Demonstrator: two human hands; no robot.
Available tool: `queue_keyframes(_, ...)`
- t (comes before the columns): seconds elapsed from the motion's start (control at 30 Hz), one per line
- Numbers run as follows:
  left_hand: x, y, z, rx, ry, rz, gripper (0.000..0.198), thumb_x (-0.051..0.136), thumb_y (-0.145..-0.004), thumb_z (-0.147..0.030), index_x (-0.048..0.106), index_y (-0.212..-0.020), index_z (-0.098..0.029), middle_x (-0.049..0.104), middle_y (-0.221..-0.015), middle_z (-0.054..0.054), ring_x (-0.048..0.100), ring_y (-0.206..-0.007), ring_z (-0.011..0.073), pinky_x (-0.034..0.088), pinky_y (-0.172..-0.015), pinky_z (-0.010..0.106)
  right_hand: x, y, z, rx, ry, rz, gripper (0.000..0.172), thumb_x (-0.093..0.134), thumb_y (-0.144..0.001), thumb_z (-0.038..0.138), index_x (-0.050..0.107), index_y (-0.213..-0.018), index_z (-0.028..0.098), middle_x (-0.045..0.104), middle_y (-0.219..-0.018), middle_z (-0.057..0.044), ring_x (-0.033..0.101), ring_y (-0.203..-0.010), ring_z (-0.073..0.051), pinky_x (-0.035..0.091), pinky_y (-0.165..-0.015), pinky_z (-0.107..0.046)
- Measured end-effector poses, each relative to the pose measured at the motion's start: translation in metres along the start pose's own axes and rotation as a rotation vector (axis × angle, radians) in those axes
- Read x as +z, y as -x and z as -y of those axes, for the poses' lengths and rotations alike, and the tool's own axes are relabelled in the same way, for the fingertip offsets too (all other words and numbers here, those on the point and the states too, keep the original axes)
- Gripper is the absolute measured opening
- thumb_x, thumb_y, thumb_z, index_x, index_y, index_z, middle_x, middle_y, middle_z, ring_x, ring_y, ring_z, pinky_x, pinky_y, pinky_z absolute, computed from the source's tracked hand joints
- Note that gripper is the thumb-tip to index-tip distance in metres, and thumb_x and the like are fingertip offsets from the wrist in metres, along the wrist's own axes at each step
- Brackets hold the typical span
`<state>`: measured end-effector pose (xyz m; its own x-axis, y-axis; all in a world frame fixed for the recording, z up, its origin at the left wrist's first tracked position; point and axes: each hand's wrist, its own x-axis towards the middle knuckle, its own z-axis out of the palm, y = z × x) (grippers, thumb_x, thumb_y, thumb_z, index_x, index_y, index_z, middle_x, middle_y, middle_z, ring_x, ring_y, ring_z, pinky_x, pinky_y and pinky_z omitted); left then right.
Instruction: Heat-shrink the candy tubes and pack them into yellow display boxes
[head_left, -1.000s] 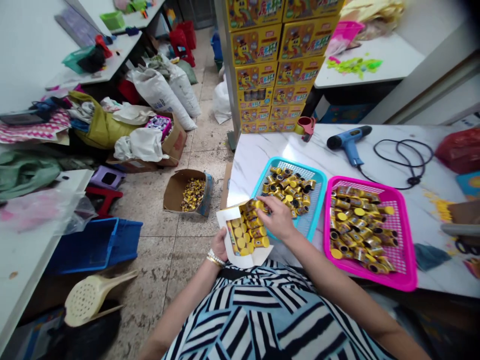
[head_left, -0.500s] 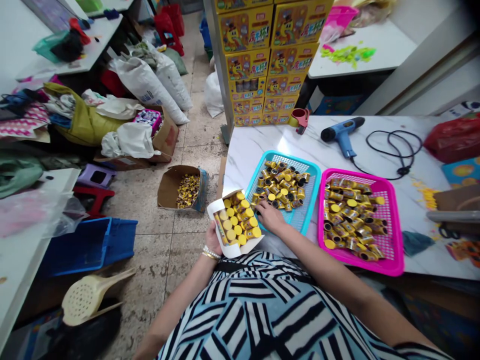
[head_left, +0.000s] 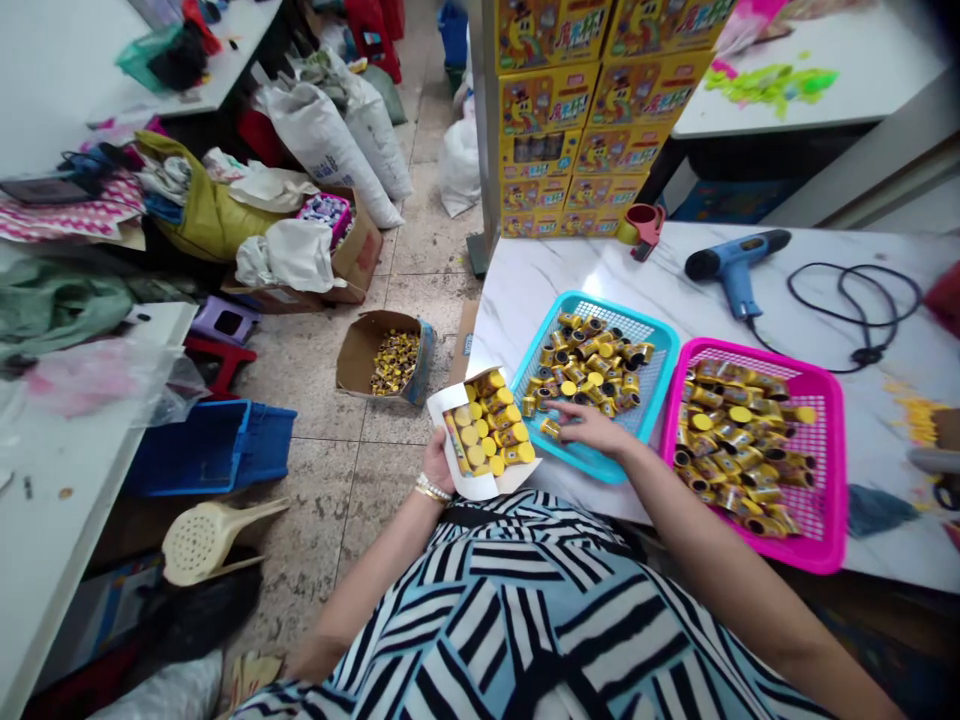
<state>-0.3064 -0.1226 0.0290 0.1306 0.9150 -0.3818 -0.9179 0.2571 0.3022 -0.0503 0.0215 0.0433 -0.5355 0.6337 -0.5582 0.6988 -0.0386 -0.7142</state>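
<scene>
A person in a black-and-blue striped top (head_left: 517, 600) leans over a marble-patterned worktop (head_left: 570, 270), working with both bare hands. The right hand (head_left: 596, 428) reaches out flat over the near corner of a turquoise mesh basket (head_left: 622, 312), arm extended from the lower right. Its fingers (head_left: 574, 417) stretch forward, slightly spread and gently curved, their tips at a small gold canister (head_left: 550, 428) lying at the basket's edge. Whether they grip it cannot be made out from this angle.

The left hand (head_left: 439, 462) supports an open white card tray (head_left: 450, 470) from below, just beyond the worktop's edge, with its fingers hidden beneath the card. Gold bracelets (head_left: 431, 490) circle the wrist. The tray holds yellow-and-gold canisters (head_left: 491, 435), packed on their sides in rows.

More loose canisters (head_left: 592, 365) lie heaped in the turquoise basket, and others fill a magenta mesh basket (head_left: 757, 358) just to its right. Their labels are too small to read. Beyond them lie a blue heat gun (head_left: 739, 265) and its black cord (head_left: 855, 310).

On the tiled floor (head_left: 360, 470) to the left sits a cardboard box (head_left: 360, 355) holding a pile of small gold items. Yellow printed cartons (head_left: 570, 110) stand stacked at the far end of the worktop.
</scene>
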Motion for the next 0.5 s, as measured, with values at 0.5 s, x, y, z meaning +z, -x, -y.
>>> queue_keyframes(0.5,-0.003,-0.01,0.004,0.01,-0.112,-0.088,0.045,0.073,-0.069,-0.04,0.069,-0.11,-0.021,0.074,-0.11,0.008,0.051,-0.13,0.035,0.027,-0.118,0.056,0.045,0.067,0.079,-0.559,0.028,-0.54,0.015,0.072,-0.075,0.025,0.057,-0.074,0.022,0.07,-0.093,-0.004,0.057,-0.106,-0.025,0.041,-0.094,-0.043)
